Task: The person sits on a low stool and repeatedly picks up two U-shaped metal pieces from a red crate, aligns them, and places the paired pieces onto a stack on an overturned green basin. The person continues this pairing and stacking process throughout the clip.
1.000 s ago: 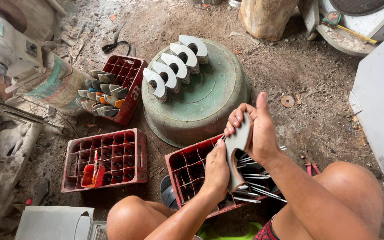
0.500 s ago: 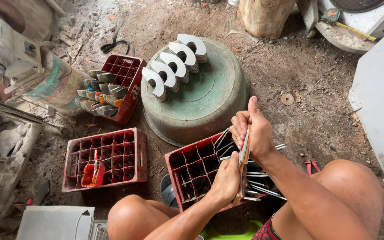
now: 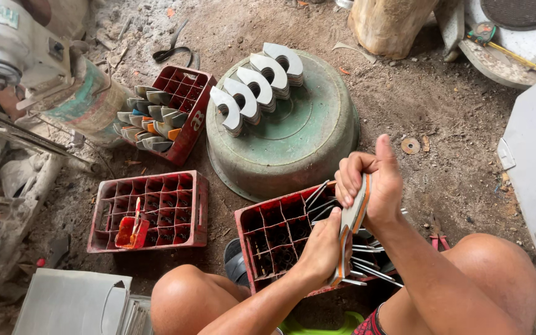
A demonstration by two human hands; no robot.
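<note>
Both hands are clamped on the same curved metal piece, held on edge just above the near red crate: the right hand is fisted around its upper end with the thumb sticking up, and the left hand is pinching the lower end, fingers wrapped tight. It looks like thin sheet steel, grey on the faces with an orange strip along the rim, and that narrow edge could bite into a palm if either grip slips or the piece twists. Loose steel rods bristle out of the crate right under the wrists, so a downward jerk might rake the forearm across their ends. A stack of similar arched pieces, pale grey and each with a round cut-out, stands in a row on an upturned green basin, dull and scuffed; a knock from a knee could topple them onto the dirt floor. Farther left a second red crate holds more grey pieces packed upright, and a third crate carries a small orange cup with a brush. Everything is dusty, the plastic chipped, the ground gritty and uneven
</note>
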